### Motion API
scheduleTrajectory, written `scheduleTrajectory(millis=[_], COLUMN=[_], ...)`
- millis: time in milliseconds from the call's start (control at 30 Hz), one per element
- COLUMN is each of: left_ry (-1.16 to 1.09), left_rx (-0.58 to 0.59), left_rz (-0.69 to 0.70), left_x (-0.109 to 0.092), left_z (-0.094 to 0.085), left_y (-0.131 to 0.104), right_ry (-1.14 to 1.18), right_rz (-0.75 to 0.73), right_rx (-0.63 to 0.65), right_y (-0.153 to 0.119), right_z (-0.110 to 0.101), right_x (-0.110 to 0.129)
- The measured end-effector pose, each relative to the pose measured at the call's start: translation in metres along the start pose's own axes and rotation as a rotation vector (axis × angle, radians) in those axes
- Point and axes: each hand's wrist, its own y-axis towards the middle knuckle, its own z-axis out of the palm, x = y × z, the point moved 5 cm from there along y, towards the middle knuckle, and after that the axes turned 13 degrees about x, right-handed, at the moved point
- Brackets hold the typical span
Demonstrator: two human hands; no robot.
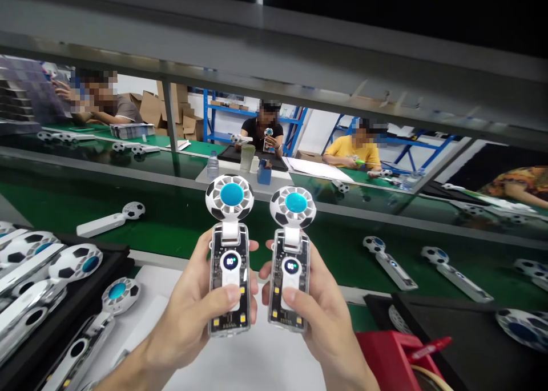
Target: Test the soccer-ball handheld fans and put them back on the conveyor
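Observation:
Two handheld fans with soccer-ball heads and clear-cased bodies are held upright side by side. My left hand (188, 305) is wrapped round the left handheld fan (229, 195), its thumb on the white button strip. Around the right handheld fan (293, 206) my right hand (321, 299) is closed in the same way, thumb low on its strip. Both round displays are lit and seem to read 80. The fan heads have blue centres and stand above the fingers, a small gap between them. A white sheet (244, 362) lies below.
At left, a black tray (115, 257) holds several fans, with another fan (117, 291) beside it. A green conveyor belt (180, 231) carries more fans. Lower right are a red tape dispenser (381, 351) and a black mat (454, 322). Co-workers sit across the belt.

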Motion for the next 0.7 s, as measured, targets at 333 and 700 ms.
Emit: scheduleTrajectory(millis=[333,700], left_ry=[0.124,0.222], left_rx=[-0.064,-0.156], left_rz=[0.004,-0.023], left_x=[-0.01,-0.014], left_z=[-0.007,-0.007], left_y=[0.0,-0.001], right_ry=[0.03,-0.016], right_rz=[-0.072,-0.047], right_rx=[-0.134,-0.227], right_y=[0.008,0.011], right_z=[-0.001,0.002], right_x=[-0.008,-0.013])
